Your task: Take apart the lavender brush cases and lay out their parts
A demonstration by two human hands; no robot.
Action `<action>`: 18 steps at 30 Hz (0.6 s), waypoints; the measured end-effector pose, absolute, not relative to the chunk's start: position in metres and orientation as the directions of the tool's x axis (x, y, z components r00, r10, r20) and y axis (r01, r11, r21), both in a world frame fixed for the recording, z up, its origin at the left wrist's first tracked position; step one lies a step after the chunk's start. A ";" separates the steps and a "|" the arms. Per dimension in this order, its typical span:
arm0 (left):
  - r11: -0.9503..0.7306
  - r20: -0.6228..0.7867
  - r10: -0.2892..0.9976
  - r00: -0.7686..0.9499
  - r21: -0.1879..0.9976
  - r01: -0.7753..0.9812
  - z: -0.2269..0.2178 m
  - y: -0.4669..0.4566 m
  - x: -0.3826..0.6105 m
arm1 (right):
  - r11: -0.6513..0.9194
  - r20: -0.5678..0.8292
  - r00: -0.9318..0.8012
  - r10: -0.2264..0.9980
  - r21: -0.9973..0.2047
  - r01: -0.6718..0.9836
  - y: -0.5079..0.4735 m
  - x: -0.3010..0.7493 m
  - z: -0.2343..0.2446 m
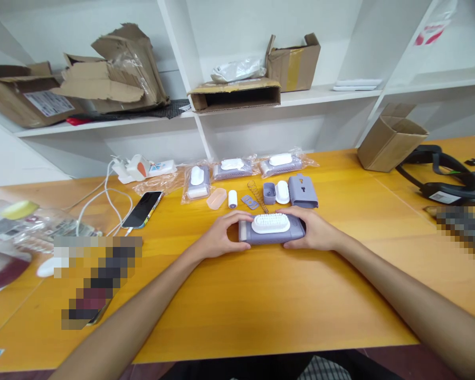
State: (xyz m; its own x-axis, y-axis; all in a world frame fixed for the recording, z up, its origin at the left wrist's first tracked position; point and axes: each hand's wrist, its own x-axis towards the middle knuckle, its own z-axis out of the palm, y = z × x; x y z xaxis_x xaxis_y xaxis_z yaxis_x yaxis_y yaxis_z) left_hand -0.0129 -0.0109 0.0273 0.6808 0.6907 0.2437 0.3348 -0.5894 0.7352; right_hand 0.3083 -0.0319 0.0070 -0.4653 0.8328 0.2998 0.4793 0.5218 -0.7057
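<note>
A grey-purple scrubbing brush (271, 224) with an oval pad of white bristles on top is held level at the middle of the table. My left hand (224, 234) is closed round its left end, where a translucent part shows, with thumb and fingers on opposite sides. Round the right end my right hand (313, 228) grips it the same way. Just behind lie loose parts: a clear cup (217, 198), a white cylinder (232, 199), a flat grey plate (249, 202), a coil spring (255, 191), a small grey box (269, 193), a white oval piece (282, 192) and a grey housing (303, 191).
Three bagged brushes (233, 168) line the back of the wooden table (269, 306). To the left are a phone (143, 209), a white cable and a power strip (162, 168). A cardboard box (391, 138) and a black headset (439, 179) stand right. Shelves behind hold cartons.
</note>
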 end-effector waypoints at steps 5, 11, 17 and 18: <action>-0.583 0.238 0.686 0.688 0.745 0.324 0.026 -0.010 -0.014 | 0.560 0.335 -0.487 0.807 -0.696 0.449 -0.031 0.309 0.007; -0.597 0.248 0.670 0.700 0.740 0.309 0.027 -0.010 -0.014 | 0.590 0.354 -0.516 0.780 -0.691 0.418 -0.030 0.310 0.007; -0.597 0.246 0.672 0.698 0.739 0.314 0.026 -0.010 -0.014 | 0.563 0.319 -0.549 0.773 -0.743 0.362 -0.029 0.313 0.002; -0.599 0.249 0.671 0.698 0.737 0.313 0.026 -0.010 -0.013 | 0.562 0.318 -0.556 0.768 -0.750 0.348 -0.029 0.313 0.002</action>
State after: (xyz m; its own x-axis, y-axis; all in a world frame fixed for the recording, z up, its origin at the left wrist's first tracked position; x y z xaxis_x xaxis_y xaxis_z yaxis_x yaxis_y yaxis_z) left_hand -0.0135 -0.0096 0.0261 0.6982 0.6713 0.2487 0.3133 -0.5989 0.7370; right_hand 0.3133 -0.0292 0.0022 -0.5556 0.7684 0.3177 0.3479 0.5619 -0.7505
